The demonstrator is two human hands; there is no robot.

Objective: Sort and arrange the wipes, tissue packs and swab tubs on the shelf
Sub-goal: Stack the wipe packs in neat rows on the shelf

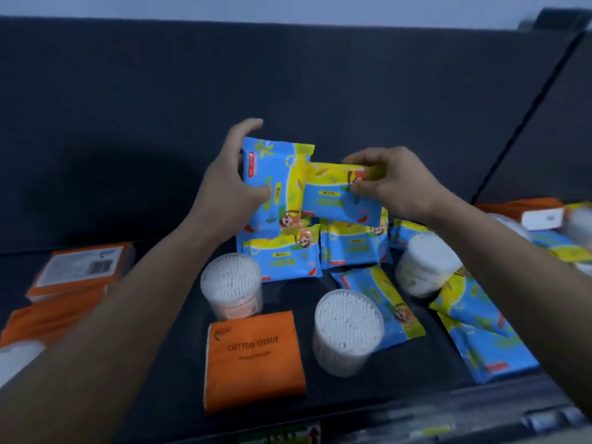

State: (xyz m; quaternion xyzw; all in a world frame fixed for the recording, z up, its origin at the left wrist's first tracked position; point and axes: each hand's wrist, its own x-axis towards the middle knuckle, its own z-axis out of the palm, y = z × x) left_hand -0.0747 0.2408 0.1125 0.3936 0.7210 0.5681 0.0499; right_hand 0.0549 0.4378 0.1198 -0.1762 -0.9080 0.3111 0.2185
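Note:
My left hand grips a blue-and-yellow wipes pack held upright at the back of the shelf. My right hand pinches the top edge of a second wipes pack, tilted and overlapping the first. Below them two more wipes packs stand side by side. Swab tubs stand in front. An orange tissue pack marked "COTTON TISSUE" lies near the front edge.
More orange tissue packs lie at the left, and others at the far right. Loose wipes packs lie flat at the right. The dark shelf back panel rises behind; the shelf's front rail runs below.

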